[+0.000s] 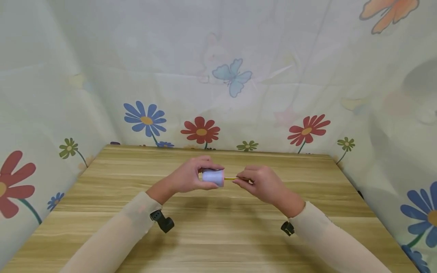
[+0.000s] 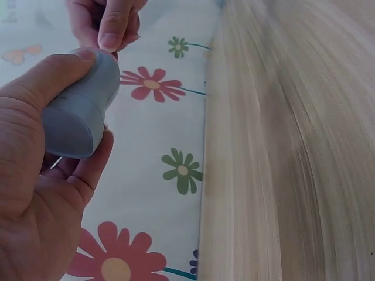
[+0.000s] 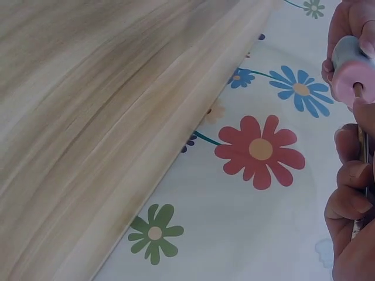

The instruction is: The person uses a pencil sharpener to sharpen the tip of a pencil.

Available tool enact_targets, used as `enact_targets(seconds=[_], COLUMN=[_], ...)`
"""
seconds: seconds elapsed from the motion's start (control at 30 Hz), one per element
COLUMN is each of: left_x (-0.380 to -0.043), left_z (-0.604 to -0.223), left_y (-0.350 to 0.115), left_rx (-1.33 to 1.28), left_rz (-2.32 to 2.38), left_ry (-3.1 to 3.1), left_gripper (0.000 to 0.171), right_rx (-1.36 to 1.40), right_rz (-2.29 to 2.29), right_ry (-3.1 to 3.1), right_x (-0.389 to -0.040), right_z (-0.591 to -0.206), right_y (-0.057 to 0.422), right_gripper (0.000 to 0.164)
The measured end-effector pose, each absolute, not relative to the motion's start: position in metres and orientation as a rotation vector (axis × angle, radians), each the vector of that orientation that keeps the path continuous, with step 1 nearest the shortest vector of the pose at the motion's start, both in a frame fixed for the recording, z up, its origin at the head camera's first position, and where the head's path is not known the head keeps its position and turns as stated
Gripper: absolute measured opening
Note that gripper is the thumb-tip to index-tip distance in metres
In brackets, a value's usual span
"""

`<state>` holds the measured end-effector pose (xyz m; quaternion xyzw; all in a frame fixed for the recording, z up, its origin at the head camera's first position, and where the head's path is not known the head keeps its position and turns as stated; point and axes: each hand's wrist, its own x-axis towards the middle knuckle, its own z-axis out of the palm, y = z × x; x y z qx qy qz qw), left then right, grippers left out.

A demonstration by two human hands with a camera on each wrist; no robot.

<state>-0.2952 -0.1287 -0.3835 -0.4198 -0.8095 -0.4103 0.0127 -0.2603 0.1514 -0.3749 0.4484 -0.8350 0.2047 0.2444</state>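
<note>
My left hand (image 1: pixel 189 176) grips a small light-blue pencil sharpener (image 1: pixel 212 177) by its sides, thumb along one side and fingers along the other. Its pink end (image 3: pixel 347 79) faces right and has a round hole in the middle. A slim golden pencil (image 1: pixel 230 178) goes into that hole, so its tip is hidden inside. The fingers and thumb of my right hand (image 1: pixel 264 184) pinch the pencil close to the sharpener. In the right wrist view, the pencil's rear part runs back under the curled fingers. Both hands are held over the wooden table (image 1: pixel 218 235).
Beyond the table's back edge hangs a pale cloth (image 1: pixel 259 106) printed with flowers and butterflies, and it continues along both sides. Dark straps (image 1: pixel 162 221) with small devices sit at both wrists, over light sleeves (image 1: pixel 116 231).
</note>
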Motion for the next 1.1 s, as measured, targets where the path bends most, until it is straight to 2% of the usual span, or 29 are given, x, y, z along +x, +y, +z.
enact_targets(seconds=[0.33,0.63,0.87,1.1], left_x=[-0.292,-0.288,-0.286,-0.286], left_z=[-0.381,-0.377,-0.376,-0.383], left_y=[-0.129,-0.125,-0.122,-0.119], left_rx=[-1.302,-1.354,-1.404,-1.444], left_rz=[-1.303,-1.405,-1.353,-1.251], left_ry=[-2.522,-2.432,-2.422,-2.419], left_gripper=[0.049,0.045,0.043,0.043], right_rx=[1.227,1.352,1.353,1.033], right_rz=[0.590,0.515,0.835,1.397], right_ry=[-2.305,-2.202,-2.540,-3.032], right_x=[-0.258,-0.258,-0.261,-0.268], right_z=[-0.372,-0.367,-0.359,-0.351], right_y=[0.154,0.155,0.154,0.155], right_gripper=[0.011,0.014,0.017,0.019])
